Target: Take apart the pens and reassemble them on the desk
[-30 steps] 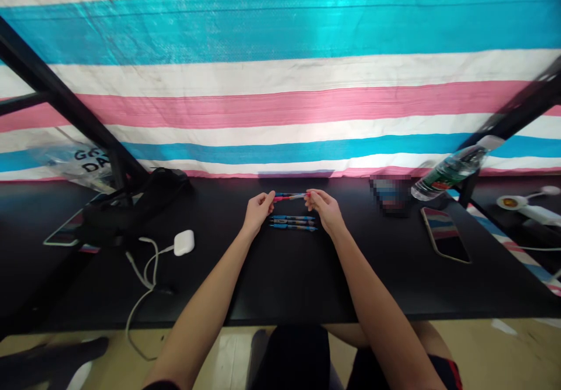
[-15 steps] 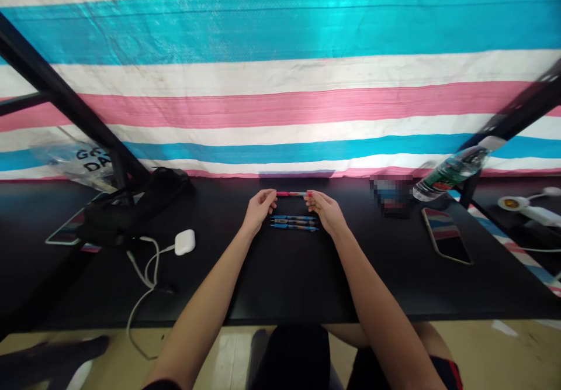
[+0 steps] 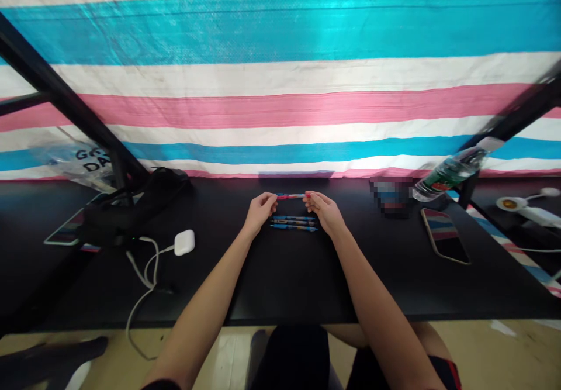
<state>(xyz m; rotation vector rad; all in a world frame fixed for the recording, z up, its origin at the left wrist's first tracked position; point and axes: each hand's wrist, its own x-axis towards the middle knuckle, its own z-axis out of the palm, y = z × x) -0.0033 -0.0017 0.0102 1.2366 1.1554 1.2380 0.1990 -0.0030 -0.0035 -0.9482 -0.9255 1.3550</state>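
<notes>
My left hand (image 3: pixel 262 211) and my right hand (image 3: pixel 321 211) pinch opposite ends of a slim pen (image 3: pixel 290 196), which shows blue and red along its barrel. It lies level across the gap between my hands, near the far side of the black table (image 3: pixel 280 285). Just nearer than it, two blue-and-pink pens (image 3: pixel 293 218) lie side by side on the tabletop, between my wrists. My hands do not touch them.
On the table are a white earbud case (image 3: pixel 184 242) with a white cable, a black bag (image 3: pixel 131 211), and a phone (image 3: pixel 445 235). A plastic water bottle (image 3: pixel 451 173) lies at the far right. A striped tarpaulin (image 3: pixel 280 109) hangs behind.
The held pen has turned between my fingers: its barrel looked pink earlier and now shows blue and red. My hands have stayed almost in place, and the two pens on the table have not moved.
</notes>
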